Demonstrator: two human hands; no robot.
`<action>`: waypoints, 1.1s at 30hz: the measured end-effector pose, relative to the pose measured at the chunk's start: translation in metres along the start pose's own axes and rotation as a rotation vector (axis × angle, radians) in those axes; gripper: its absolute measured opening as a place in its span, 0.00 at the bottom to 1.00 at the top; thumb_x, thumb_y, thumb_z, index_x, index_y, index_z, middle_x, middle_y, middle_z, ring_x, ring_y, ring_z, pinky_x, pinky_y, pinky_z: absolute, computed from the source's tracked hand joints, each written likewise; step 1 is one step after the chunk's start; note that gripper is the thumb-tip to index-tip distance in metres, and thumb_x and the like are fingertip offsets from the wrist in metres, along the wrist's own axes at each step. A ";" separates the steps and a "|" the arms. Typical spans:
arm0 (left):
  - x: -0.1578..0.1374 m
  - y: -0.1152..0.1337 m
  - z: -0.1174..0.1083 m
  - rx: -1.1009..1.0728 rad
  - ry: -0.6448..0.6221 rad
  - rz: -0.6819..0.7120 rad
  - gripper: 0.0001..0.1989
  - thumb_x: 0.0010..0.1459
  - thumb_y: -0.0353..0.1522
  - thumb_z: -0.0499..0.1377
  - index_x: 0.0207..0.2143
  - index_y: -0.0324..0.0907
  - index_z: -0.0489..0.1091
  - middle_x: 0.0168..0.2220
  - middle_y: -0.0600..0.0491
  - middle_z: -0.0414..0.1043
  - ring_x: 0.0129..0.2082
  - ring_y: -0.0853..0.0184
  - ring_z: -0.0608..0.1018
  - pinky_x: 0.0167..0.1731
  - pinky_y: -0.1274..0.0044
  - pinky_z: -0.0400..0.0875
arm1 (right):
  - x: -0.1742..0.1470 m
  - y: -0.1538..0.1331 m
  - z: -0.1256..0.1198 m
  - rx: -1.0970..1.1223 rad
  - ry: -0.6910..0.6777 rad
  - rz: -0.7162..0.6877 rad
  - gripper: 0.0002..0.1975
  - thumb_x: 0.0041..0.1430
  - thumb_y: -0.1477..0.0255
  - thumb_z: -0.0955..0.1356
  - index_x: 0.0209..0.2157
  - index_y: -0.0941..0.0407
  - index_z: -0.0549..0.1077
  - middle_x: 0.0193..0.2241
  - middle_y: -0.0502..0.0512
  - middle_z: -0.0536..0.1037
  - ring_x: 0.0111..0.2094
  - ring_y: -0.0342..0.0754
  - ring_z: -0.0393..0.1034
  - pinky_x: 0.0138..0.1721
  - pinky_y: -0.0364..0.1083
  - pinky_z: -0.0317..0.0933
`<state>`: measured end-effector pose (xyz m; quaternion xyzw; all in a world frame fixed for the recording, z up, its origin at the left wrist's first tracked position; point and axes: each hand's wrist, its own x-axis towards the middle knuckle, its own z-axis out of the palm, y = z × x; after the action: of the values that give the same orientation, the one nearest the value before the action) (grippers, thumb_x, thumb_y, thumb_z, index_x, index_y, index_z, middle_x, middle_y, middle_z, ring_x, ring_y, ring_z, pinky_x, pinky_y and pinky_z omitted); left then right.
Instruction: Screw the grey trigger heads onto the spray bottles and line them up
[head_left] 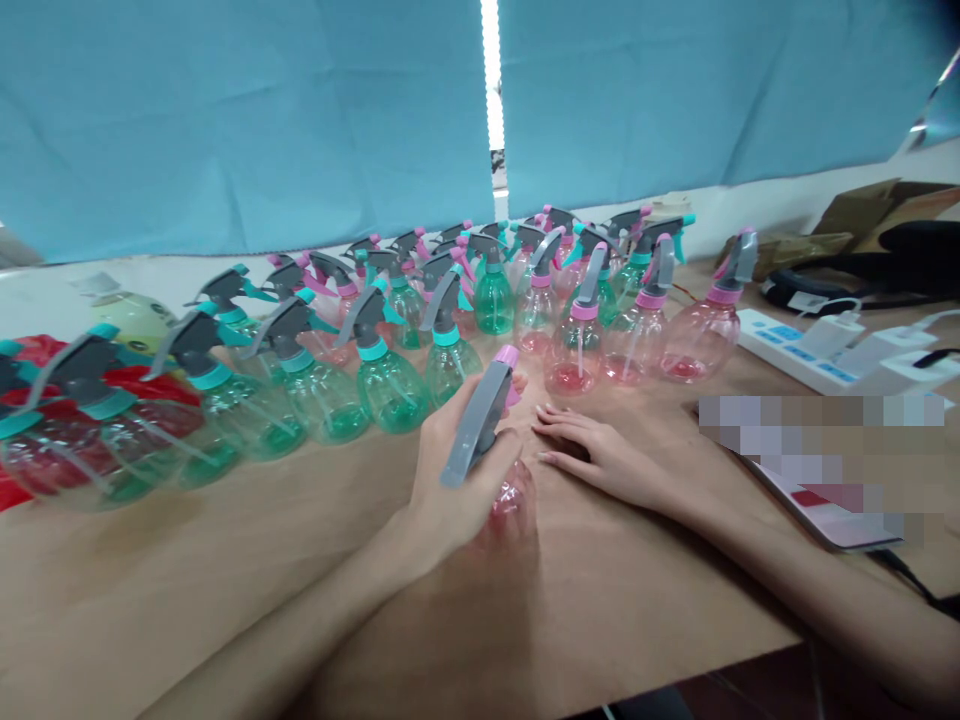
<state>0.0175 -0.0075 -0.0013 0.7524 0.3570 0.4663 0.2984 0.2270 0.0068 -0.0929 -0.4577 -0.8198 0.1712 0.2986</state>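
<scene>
Gripping left hand: I see it wrapped around the neck of one pink spray bottle, thumb across the near side, just below the gray sprayer head.
Held bottle: it is in front of the rows, near the middle of the view, with its pink nozzle at the top. The lower body is blurred, so I cannot tell whether its base touches the bench.
Right hand: it holds nothing, palm down on the bench with fingers stretched toward the held bottle; the two hands are near each other but apart.
Green bottles: the front row runs off to the left, sprayers on, with more of both colors mixed behind.
Pink bottles: four are grouped beyond the right hand, near the power strip.
Bottle step: I judge this as handling a single bottle by its neck, one hand working and the other idle beside it.
Sprayer-neck move: to my mind, any shift from here calls for a firm neck grip, an upright body and room between this bottle and its neighbors.
</scene>
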 end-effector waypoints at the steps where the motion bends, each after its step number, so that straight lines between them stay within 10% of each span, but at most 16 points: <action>1: 0.000 0.000 0.000 -0.010 0.000 -0.002 0.11 0.51 0.25 0.55 0.37 0.45 0.66 0.29 0.59 0.68 0.25 0.69 0.71 0.30 0.75 0.67 | 0.000 0.000 0.000 0.002 0.001 0.002 0.22 0.62 0.59 0.64 0.54 0.54 0.71 0.56 0.59 0.71 0.61 0.55 0.59 0.60 0.58 0.57; 33: 0.002 0.006 0.000 -0.071 -0.013 -0.005 0.08 0.51 0.26 0.54 0.34 0.45 0.64 0.29 0.58 0.66 0.26 0.69 0.70 0.28 0.76 0.65 | 0.001 0.000 -0.001 -0.046 -0.042 -0.003 0.25 0.64 0.58 0.62 0.56 0.59 0.69 0.58 0.60 0.69 0.63 0.53 0.57 0.61 0.58 0.56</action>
<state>0.0196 -0.0092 0.0042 0.7436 0.3401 0.4730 0.3282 0.2273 0.0077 -0.0921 -0.4596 -0.8303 0.1614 0.2710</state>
